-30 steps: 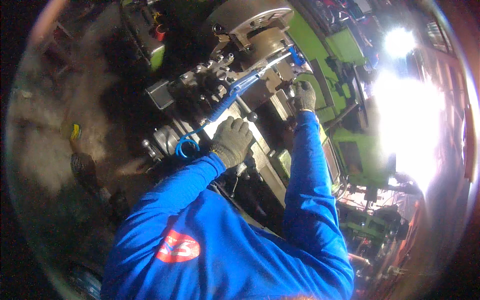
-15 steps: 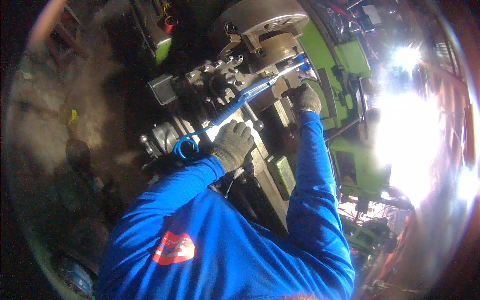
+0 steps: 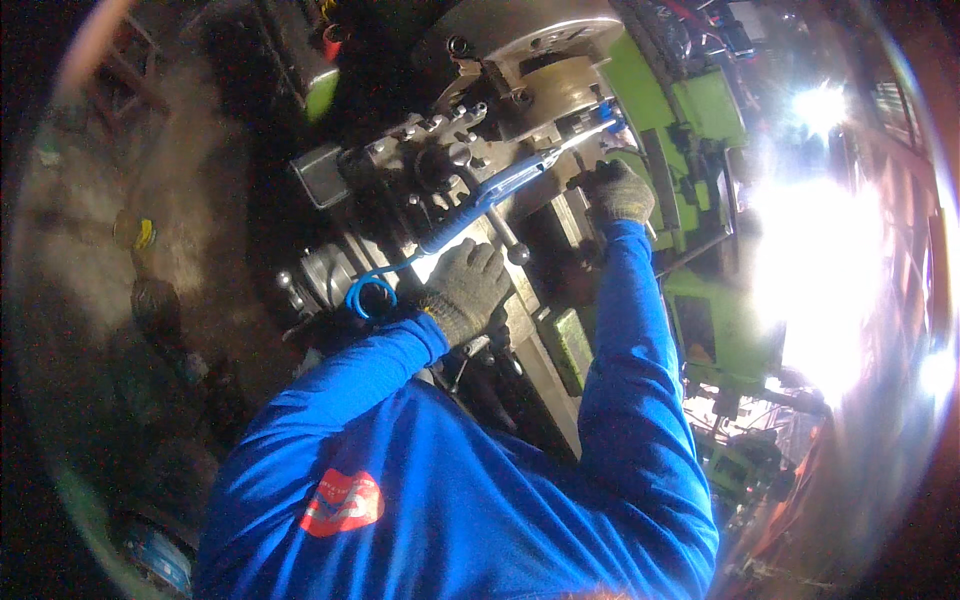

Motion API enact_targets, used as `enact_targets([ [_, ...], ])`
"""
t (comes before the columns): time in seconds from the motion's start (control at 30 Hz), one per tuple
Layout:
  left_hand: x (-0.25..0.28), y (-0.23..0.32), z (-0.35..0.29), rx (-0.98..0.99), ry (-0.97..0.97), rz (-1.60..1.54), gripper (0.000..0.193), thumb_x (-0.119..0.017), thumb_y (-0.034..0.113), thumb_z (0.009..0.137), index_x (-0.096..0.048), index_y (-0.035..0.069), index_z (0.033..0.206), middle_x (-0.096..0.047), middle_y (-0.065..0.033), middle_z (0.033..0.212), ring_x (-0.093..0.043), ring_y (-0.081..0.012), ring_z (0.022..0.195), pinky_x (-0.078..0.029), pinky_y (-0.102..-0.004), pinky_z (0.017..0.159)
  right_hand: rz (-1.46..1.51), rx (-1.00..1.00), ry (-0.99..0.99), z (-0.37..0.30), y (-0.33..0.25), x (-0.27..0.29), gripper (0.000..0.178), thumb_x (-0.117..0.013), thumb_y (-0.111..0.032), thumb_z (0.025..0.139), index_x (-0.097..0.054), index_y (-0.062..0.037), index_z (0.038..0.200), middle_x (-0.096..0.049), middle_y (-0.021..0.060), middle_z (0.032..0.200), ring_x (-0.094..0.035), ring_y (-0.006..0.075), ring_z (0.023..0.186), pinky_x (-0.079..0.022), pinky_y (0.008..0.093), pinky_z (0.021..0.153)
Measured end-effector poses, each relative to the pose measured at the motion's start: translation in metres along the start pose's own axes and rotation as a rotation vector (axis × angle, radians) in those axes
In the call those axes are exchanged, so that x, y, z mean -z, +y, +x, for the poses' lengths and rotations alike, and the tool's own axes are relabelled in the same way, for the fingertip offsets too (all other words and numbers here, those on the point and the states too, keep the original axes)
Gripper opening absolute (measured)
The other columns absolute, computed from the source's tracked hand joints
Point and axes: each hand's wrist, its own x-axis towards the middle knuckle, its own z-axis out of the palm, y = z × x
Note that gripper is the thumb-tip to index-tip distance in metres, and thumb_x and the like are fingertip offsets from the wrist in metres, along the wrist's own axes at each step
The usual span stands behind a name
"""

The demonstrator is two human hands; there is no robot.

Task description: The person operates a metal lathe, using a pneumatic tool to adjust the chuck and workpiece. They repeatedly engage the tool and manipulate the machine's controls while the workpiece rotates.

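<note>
Both hands barely shifted, left hand (image 3: 466,290) gripping blue air gun (image 3: 480,205), right hand (image 3: 618,190) closed at its nozzle

You are looking down from your head, close over your blue sleeves, facing the green lathe (image 3: 690,110) ahead.

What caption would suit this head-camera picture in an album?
Gloved left hand aims a blue air gun at a green lathe; gloved right hand rests near the chuck.
</note>
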Motion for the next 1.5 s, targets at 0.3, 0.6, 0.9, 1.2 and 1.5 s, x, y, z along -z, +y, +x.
enact_targets([
  [0.3,-0.014,0.001,0.003,0.019,-0.038,0.15,0.03,-0.051,0.025,0.096,-0.066,0.013,0.119,-0.066,-0.0126,0.13,-0.059,-0.0297,0.126,-0.036,-0.0528,0.116,0.08,0.0,0.069,0.009,0.008,-0.007,0.051,-0.066,-0.066,0.088,-0.075,-0.023,0.114,-0.076,0.0152,0.111,-0.071,0.0398,0.108,-0.055,0.0507,0.093],
  [0.6,-0.002,0.005,0.007,0.088,-0.014,-0.074,0.031,-0.058,0.028,0.092,-0.069,0.012,0.117,-0.063,-0.0099,0.129,-0.056,-0.0278,0.125,-0.043,-0.0497,0.104,0.18,0.108,0.163,0.016,0.018,-0.004,0.051,-0.058,-0.064,0.095,-0.078,-0.0189,0.106,-0.076,0.0178,0.104,-0.071,0.0407,0.104,-0.055,0.0516,0.093],
  [0.9,0.011,0.012,0.013,0.039,0.057,-0.063,0.025,-0.065,0.03,0.082,-0.066,0.013,0.101,-0.063,-0.0085,0.116,-0.057,-0.0279,0.117,-0.044,-0.0476,0.102,0.046,0.636,0.074,0.07,0.045,-0.003,0.057,-0.051,-0.067,0.097,-0.079,-0.0197,0.113,-0.076,0.0183,0.109,-0.072,0.0414,0.101,-0.056,0.0527,0.089],
  [1.2,0.016,0.025,0.021,0.046,0.012,-0.054,0.032,-0.062,0.027,0.086,-0.068,0.008,0.112,-0.066,-0.0135,0.126,-0.057,-0.0321,0.125,-0.041,-0.0499,0.111,0.345,0.534,0.327,0.062,0.048,-0.004,0.044,-0.056,-0.053,0.098,-0.076,-0.0169,0.112,-0.075,0.0175,0.105,-0.069,0.0411,0.103,-0.052,0.0537,0.092],
  [1.5,0.007,0.03,0.023,0.042,0.006,0.024,0.035,-0.065,0.03,0.088,-0.068,0.011,0.117,-0.064,-0.012,0.128,-0.055,-0.0322,0.128,-0.038,-0.0525,0.114,0.444,0.32,0.735,0.083,0.095,-0.051,0.031,-0.057,-0.038,0.095,-0.074,-0.0159,0.109,-0.074,0.0125,0.096,-0.065,0.0377,0.101,-0.047,0.0521,0.095],
])
